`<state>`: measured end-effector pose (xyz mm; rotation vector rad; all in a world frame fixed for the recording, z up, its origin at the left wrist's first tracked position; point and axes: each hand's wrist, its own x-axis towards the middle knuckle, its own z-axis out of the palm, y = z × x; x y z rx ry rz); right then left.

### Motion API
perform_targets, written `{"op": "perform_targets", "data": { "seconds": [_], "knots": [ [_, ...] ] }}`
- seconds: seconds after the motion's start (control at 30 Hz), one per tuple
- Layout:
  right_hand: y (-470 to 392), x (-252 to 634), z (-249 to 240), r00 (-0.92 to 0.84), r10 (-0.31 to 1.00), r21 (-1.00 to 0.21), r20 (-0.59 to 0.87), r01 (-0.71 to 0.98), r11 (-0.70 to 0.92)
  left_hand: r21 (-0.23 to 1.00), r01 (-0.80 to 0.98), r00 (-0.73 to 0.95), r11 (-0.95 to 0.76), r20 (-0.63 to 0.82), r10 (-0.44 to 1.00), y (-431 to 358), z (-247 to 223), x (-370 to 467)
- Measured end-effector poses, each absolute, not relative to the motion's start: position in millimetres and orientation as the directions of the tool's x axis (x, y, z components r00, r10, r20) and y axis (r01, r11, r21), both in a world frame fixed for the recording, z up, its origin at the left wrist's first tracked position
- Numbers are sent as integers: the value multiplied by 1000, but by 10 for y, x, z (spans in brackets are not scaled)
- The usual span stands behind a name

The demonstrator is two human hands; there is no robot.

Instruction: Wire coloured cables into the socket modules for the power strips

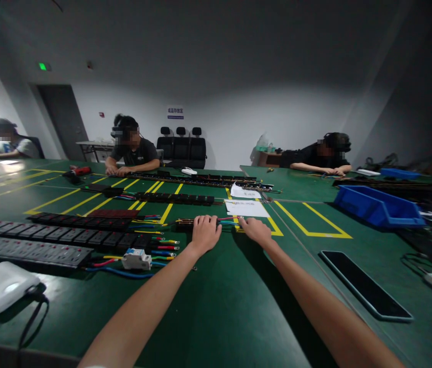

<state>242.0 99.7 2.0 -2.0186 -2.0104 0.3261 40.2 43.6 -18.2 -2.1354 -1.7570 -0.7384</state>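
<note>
My left hand [205, 231] rests over the right end of a dark strip [185, 224], its fingers closed round it. Red, blue and green wires [228, 222] come out of that end, to the right. My right hand [256, 230] pinches the wires' far ends between thumb and fingers. Just behind the hands lies a white paper sheet [247, 208] on the green table. To the left are more black socket strips [100, 238] with coloured wire ends, and a white breaker [137, 259] with wires attached.
A phone [365, 285] and a blue bin [379, 207] are on the right. At the front left sits a white device [4, 287] with a cable. Beyond the table, people [135, 151] lean on its far side. More strips [200, 180] lie between.
</note>
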Motion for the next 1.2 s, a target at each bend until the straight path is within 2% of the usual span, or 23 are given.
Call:
{"op": "perform_targets", "data": {
  "seconds": [0.1,0.23,0.33,0.4,0.5,0.63,0.73,0.8,0.93,1.0,1.1,1.2],
  "knots": [
    [1058,2455,48,1,997,-429,75,903,32,104,969,135,-223,532,836,438,-178,400],
    [1057,2407,126,12,953,-499,302,854,147,89,971,141,-223,540,830,435,-173,401],
    [986,2320,183,-28,870,-439,492,855,275,80,972,141,-219,547,825,431,-173,403],
    [937,2277,212,-66,825,-379,561,866,327,79,973,141,-219,547,825,429,-172,403],
    [908,2277,220,-51,841,-361,539,888,285,81,971,146,-225,546,825,427,-167,400],
    [963,2367,130,29,958,-420,286,902,98,83,969,151,-232,540,828,428,-159,396],
    [1017,2417,38,23,986,-443,164,895,53,87,969,152,-233,535,831,428,-159,395],
    [1038,2418,5,20,982,-465,189,882,71,91,969,148,-230,531,834,426,-160,396],
    [1027,2355,26,-11,886,-466,463,848,254,95,969,145,-229,530,836,420,-157,399],
    [1002,2316,48,-19,833,-449,552,835,317,96,967,150,-235,528,836,418,-155,399],
    [972,2297,42,-8,823,-453,568,832,320,97,965,155,-242,531,833,416,-155,404],
    [985,2349,-23,28,895,-467,444,860,205,92,968,148,-232,537,831,415,-159,414]
  ]
}}
